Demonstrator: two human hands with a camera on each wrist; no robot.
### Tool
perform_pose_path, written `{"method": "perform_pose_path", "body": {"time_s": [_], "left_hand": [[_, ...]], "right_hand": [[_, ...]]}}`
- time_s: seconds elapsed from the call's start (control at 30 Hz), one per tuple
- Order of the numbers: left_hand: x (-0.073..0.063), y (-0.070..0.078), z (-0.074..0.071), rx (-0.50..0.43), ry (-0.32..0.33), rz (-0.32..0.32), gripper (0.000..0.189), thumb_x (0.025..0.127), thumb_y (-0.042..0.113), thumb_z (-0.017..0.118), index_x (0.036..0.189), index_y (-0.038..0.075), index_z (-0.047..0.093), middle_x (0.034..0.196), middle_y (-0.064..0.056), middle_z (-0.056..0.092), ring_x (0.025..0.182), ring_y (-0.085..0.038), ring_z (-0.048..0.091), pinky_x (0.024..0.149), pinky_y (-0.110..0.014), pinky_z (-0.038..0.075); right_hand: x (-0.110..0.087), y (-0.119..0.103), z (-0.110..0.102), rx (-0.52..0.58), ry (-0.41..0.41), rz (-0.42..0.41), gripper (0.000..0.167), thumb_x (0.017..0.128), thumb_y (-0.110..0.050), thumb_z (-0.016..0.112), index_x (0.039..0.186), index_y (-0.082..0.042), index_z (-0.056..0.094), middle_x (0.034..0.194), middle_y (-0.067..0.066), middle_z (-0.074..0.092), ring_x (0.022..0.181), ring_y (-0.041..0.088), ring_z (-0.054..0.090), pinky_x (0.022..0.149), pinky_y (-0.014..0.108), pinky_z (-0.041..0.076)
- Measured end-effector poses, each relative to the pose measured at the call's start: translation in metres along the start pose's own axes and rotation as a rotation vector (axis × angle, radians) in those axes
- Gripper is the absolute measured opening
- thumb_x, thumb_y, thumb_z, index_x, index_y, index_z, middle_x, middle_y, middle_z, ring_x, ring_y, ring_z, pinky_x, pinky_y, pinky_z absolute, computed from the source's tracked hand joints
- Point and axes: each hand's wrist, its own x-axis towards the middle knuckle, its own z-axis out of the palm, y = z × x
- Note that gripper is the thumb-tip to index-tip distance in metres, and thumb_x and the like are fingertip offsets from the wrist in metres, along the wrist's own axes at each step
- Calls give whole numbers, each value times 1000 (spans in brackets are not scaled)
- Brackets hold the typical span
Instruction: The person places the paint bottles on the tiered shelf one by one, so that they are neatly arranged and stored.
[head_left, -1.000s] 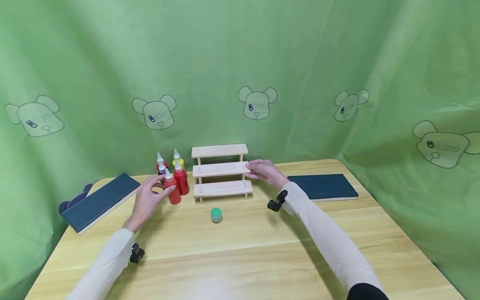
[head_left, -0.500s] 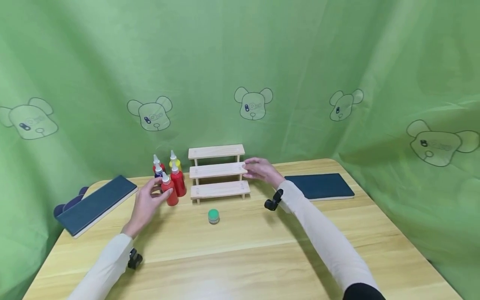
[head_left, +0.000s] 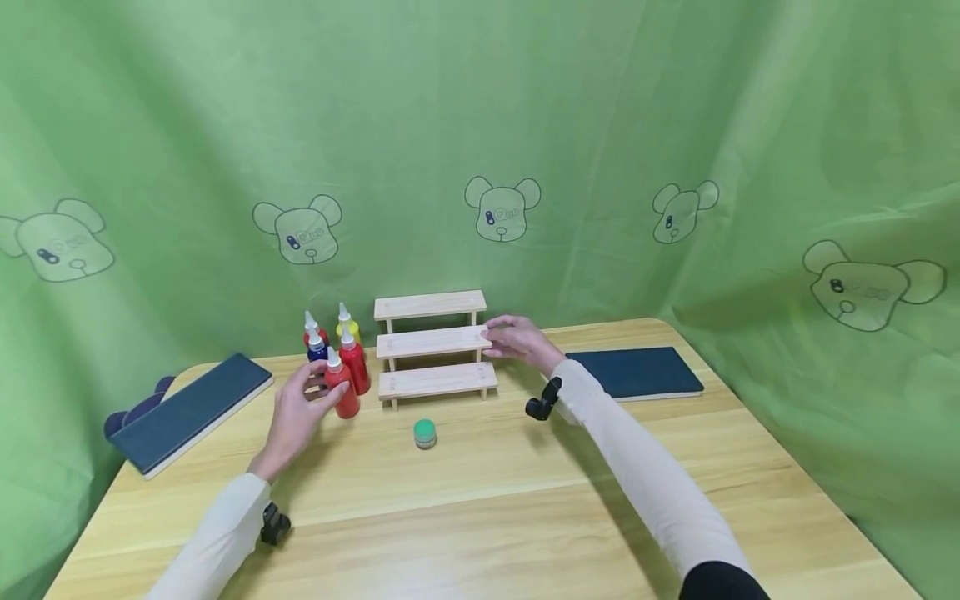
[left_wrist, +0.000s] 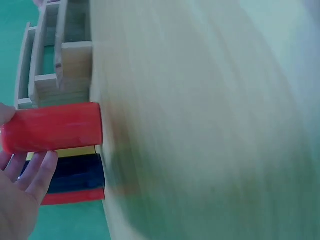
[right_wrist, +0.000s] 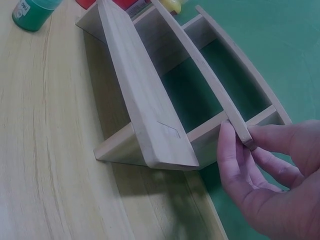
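A person's left hand [head_left: 298, 408] pinches a red bottle [head_left: 344, 393], upright between thumb and fingers, as the right hand [head_left: 522, 342] pinches the middle tier [head_left: 431, 342] of a wooden stand [head_left: 437, 381]. The stand (long axis running sideways) lies right of the left fingers; more bottles [head_left: 355, 367] cluster just beyond them.

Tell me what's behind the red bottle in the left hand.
Behind the held bottle, the head view shows a blue bottle, another red bottle, a yellow bottle and a third red one. There, the left hand hides the blue bottle's lower part.
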Motion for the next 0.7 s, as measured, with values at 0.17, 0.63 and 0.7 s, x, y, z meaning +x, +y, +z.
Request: {"method": "perform_pose_path", "body": {"time_s": [0.17,0.63,0.7], "left_hand": [[-5,7,-3,-14,-6,14,48,95,7,78,135,-8,59,129,-27,65,114,-43,67,95,-34,62],[26,73,-21,-149,-42,25,50,95,24,80,139,8,62,130,-12,66,111,-9,63,88,-13,57],[35,81,-22,-157,-53,21,51,96,27,79,140,9,62,130,-9,65,112,-12,63,87,-14,56]], "right_hand": [[0,-1,0,-7,-15,0,47,101,2,64,145,6,49,98,8,64,79,15,67,85,26,63],[-1,0,-3,-48,-20,-14,46,102,-2,64,145,4,50,102,8,66,79,14,71,89,29,63],[-1,0,-2,-62,-14,-14,46,102,-2,64,146,4,50,103,8,65,79,14,71,88,29,63]]}}
